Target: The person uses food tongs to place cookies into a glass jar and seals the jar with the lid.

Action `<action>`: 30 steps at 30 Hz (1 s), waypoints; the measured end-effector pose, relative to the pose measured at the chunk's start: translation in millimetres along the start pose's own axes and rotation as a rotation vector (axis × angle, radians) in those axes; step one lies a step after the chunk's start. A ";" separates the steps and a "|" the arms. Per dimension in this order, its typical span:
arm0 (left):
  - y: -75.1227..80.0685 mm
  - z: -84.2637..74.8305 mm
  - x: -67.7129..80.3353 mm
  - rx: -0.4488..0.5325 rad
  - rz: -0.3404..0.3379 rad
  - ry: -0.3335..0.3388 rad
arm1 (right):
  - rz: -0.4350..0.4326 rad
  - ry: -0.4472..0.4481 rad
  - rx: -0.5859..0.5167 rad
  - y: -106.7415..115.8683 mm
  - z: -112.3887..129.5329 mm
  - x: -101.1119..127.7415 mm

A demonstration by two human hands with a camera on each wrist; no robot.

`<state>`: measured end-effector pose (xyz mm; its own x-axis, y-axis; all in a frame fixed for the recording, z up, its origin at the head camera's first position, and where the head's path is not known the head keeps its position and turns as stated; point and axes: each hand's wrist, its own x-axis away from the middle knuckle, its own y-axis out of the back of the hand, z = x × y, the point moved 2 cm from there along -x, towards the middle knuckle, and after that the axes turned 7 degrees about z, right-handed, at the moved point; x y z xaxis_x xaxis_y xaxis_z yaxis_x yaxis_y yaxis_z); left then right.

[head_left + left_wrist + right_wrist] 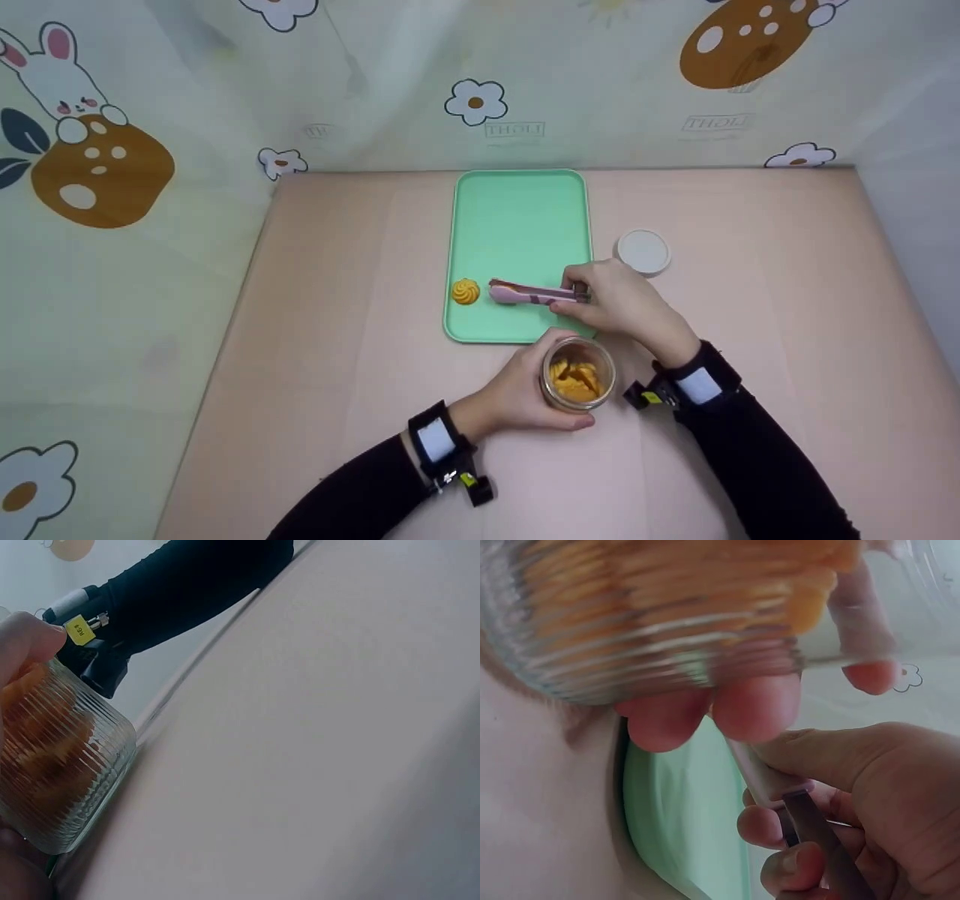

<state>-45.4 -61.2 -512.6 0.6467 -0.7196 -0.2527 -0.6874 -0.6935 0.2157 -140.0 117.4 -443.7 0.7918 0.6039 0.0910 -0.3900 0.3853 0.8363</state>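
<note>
My left hand (521,390) grips a ribbed glass jar (112,746), its open mouth facing up in the head view. Inside the jar lie several golden-yellow cookies (576,384). Above and to the right, my right hand (630,300) holds pink tongs (517,295) between thumb and fingers, their tips pointing left over a green tray (521,217). One swirled yellow cookie (465,292) sits on the tray's left side, just beyond the tongs' tips. In the right wrist view, the thumb and fingers wrap the tongs' handle end, below the jar.
A round white lid (643,251) lies on the table right of the tray. The pinkish table (322,315) meets a patterned cloth backdrop (390,97) at its far edge and another cloth at the left. Both wrists wear black camera straps.
</note>
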 end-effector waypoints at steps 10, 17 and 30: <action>0.5 -1.5 -0.3 0.010 0.005 0.007 | -0.010 -0.035 0.009 5.9 -2.2 2.0; 0.9 -2.4 -1.0 -0.006 0.002 0.008 | -0.021 -0.037 0.008 13.8 -6.8 3.0; 0.6 -2.3 -1.2 -0.015 -0.011 -0.004 | -0.277 0.297 0.035 86.4 3.9 53.0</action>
<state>-45.8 -60.8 -510.0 0.6528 -0.7119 -0.2589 -0.6751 -0.7018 0.2274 -129.9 180.0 -364.5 0.6922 0.6580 -0.2965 -0.1605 0.5409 0.8256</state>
